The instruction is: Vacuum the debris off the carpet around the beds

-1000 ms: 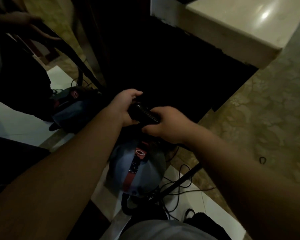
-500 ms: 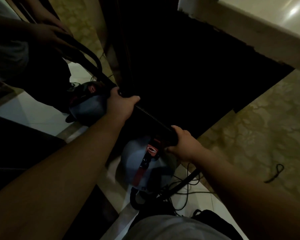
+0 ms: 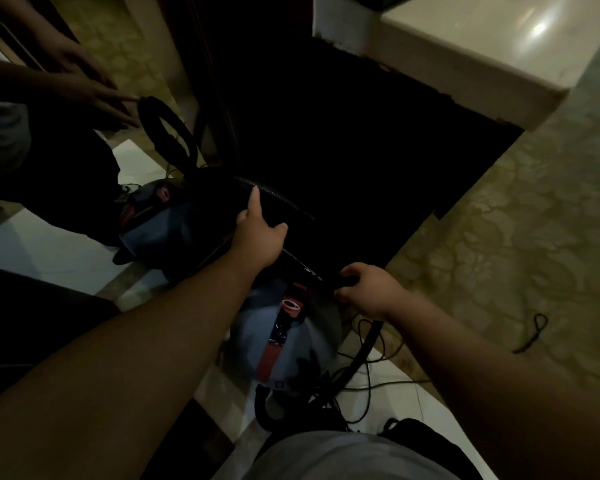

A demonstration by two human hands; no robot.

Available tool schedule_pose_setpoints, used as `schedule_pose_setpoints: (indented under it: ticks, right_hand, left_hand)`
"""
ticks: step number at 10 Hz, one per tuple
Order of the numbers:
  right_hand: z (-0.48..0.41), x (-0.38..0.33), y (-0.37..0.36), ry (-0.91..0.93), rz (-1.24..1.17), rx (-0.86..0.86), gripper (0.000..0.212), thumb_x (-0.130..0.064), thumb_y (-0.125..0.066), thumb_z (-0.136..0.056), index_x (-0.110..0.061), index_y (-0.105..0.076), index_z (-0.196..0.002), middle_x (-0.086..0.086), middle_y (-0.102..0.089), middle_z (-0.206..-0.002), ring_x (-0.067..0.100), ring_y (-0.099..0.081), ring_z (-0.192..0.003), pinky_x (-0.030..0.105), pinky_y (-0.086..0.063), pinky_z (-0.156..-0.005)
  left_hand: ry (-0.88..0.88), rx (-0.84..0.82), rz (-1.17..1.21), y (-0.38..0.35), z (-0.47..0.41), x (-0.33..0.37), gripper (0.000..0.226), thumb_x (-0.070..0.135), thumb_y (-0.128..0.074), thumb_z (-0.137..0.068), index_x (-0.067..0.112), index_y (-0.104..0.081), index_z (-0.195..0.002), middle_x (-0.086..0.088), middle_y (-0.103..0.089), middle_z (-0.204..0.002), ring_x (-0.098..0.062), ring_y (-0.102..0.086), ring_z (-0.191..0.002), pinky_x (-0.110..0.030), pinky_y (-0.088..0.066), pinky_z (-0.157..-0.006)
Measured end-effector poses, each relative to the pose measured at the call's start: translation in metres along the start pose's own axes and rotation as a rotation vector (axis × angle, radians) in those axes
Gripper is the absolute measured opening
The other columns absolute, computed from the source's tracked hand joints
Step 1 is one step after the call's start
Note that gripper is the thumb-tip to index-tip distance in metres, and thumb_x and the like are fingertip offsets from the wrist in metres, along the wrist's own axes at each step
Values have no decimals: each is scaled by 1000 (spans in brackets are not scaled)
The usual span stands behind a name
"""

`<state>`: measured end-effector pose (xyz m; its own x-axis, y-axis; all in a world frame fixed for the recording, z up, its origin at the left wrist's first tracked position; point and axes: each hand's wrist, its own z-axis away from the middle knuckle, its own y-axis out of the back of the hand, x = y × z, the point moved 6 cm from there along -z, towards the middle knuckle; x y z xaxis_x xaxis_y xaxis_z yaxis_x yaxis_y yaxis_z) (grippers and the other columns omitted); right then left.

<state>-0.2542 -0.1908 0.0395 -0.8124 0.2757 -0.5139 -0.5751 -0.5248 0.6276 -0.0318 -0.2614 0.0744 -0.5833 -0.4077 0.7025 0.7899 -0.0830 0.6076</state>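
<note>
One ribbed black hose (image 3: 278, 201), two hands holding it: left hand (image 3: 260, 237) grips higher, right hand (image 3: 368, 289) curls round lower end; two blue-grey canisters: near vacuum (image 3: 284, 341), left vacuum (image 3: 153, 221)

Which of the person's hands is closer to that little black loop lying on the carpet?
Right. The right hand grips the hose to the left of the black loop; the left hand holds the hose farther left.
</note>
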Motion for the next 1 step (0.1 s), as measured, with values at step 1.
schedule_pose_setpoints:
  ticks: [1]
  right_hand:
    - [4, 18, 4, -29, -41, 30, 55, -31, -75, -95, -16, -57, -145, 7, -62, -142, 25, -59, -129, 25, -44, -95]
  left_hand:
    - [-22, -69, 7, -33, 18, -3, 87, 30, -64, -96, 30, -6, -162, -15, -24, -160, -33, -41, -139, -29, -37, -97]
